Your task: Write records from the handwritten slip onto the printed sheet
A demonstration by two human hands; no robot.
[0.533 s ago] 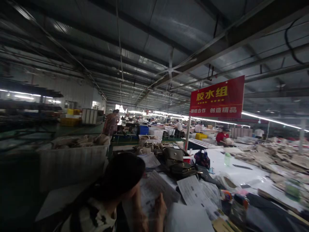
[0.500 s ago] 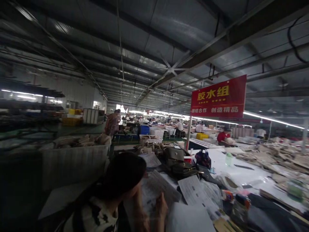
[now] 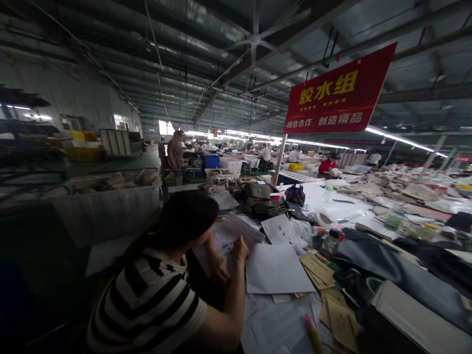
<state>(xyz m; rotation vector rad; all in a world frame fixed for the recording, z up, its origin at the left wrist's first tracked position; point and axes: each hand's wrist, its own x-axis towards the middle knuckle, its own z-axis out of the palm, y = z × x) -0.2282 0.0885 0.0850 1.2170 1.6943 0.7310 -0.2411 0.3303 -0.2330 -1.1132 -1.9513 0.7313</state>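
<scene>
Neither of my hands is in view. A co-worker in a black-and-white striped shirt [image 3: 147, 300] sits just in front of me, bent over a cluttered table. One of that person's hands [image 3: 241, 243] rests on a printed sheet [image 3: 236, 228]; the other hand [image 3: 221, 268] lies lower, beside it. A blank white sheet [image 3: 275, 268] lies to the right of those hands. Brown card pieces [image 3: 317, 268] and a pink-tipped pencil [image 3: 313, 334] lie nearer to me.
A large white bin [image 3: 106, 206] full of pale material stands at left. Handbags [image 3: 258, 191], a green bottle [image 3: 327, 192], dark fabric [image 3: 387, 265] and a white tray [image 3: 416, 319] crowd the table. A red sign [image 3: 335, 93] hangs on a pole. Other people work farther back.
The view has tipped downward, so more of the table and the co-worker's back shows. The co-worker's hand has dropped from beside the head onto the printed sheet.
</scene>
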